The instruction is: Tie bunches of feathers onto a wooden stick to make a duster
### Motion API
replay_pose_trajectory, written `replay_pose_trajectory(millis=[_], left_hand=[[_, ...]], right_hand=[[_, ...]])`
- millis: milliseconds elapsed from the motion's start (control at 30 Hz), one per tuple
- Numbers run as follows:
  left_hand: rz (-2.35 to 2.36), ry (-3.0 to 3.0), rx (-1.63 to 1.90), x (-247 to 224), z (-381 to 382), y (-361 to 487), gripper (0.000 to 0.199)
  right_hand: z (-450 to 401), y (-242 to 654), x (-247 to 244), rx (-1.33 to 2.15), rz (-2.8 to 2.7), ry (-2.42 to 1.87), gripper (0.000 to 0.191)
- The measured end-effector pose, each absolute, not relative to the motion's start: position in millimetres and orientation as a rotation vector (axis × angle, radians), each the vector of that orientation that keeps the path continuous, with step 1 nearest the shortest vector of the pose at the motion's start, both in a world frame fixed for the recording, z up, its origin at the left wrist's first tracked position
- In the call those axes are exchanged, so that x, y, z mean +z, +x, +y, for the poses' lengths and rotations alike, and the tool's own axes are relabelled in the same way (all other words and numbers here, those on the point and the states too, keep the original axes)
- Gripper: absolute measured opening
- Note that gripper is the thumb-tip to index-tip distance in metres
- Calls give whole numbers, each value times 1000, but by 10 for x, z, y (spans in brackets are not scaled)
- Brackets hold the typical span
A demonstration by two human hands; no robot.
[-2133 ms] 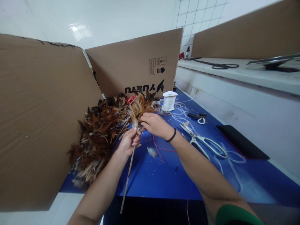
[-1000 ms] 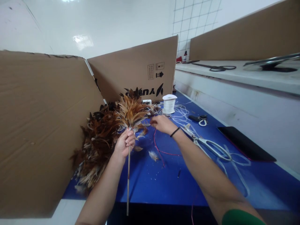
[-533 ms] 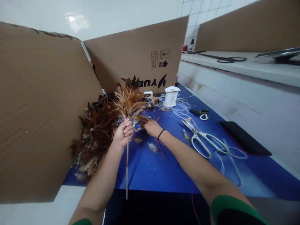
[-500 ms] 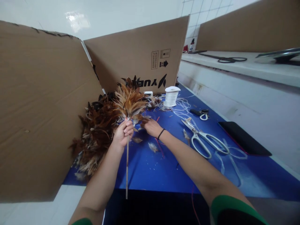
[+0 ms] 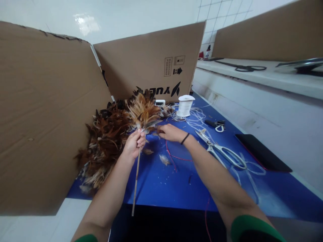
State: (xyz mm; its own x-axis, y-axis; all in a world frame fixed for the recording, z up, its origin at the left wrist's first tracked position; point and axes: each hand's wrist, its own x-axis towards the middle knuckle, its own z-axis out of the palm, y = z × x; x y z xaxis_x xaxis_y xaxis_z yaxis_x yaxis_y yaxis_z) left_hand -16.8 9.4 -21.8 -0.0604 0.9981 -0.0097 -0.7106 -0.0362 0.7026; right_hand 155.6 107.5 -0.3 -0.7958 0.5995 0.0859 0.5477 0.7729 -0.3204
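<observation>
My left hand [image 5: 135, 143] is closed round a thin wooden stick [image 5: 135, 185], just under the tuft of brown and tan feathers [image 5: 143, 112] at its top. The stick's lower end hangs past the table's front edge. To the right of the tuft, my right hand [image 5: 173, 132] has its fingers pinched together. Brownish feather bits show by its fingertips, but what it holds cannot be made out. Beneath that hand a thin red cord [image 5: 170, 154] runs over the blue table top [image 5: 156, 188]. A loose pale feather [image 5: 164, 159] lies close by.
A heap of brown feathers [image 5: 108, 134] fills the left, against cardboard panels [image 5: 146, 64]. To the right are a white ribbon spool [image 5: 185, 106] with tangled clear strips, large scissors [image 5: 222, 151], small black-handled snips [image 5: 214, 124] and a flat black device [image 5: 262, 153].
My right hand has moved a little to the right, away from the tuft. The stick's lower end has swung slightly left, with my left hand still round it.
</observation>
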Motion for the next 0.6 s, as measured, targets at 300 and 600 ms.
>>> replay_pose_trajectory(millis=[300,600], left_hand=[[993,904,1432,-285,17,78,35],[1160,1080,1355,-369,-60,336,42]], right_hand=[[599,1739,566,484,-2424,-378,17],[737,1609,369,57,-2592,-424,21]])
